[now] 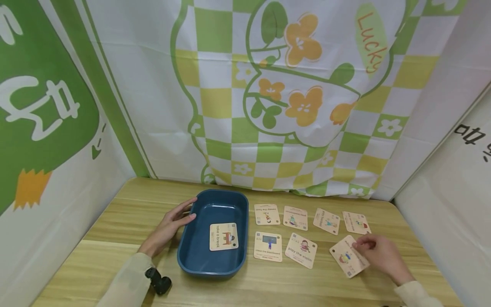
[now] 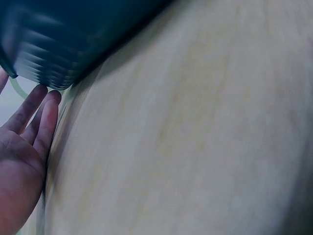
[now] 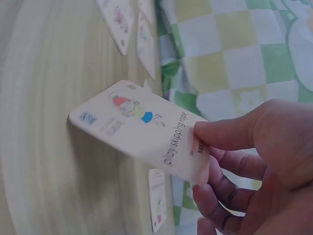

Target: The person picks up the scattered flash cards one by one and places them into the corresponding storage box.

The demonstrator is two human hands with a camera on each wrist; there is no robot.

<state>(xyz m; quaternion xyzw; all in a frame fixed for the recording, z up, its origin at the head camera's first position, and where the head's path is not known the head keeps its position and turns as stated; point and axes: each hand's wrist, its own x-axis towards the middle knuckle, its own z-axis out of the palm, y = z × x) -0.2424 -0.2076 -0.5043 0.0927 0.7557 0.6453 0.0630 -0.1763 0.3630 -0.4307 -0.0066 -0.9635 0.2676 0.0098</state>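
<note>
My right hand (image 1: 381, 256) pinches a "play skipping rope" card (image 3: 142, 125) by one edge, thumb on its printed face and fingers beneath. In the right wrist view the card is tilted, partly raised from the table. My left hand (image 1: 168, 228) rests against the left side of a dark blue plastic box (image 1: 212, 266), its fingertips at the rim. The left wrist view shows those fingers (image 2: 46, 122) fairly straight along the box's outer wall. Inside the box lies a "take a break" card (image 1: 223, 236).
Between box and right hand lie a "clean the blackboard" card (image 1: 267, 247) and a "play the violin" card (image 1: 301, 250). Several more cards, among them a "sweep the floor" card (image 1: 267, 214), form a row behind. A patterned curtain (image 1: 284, 170) hangs at the wooden table's (image 1: 115, 251) back edge.
</note>
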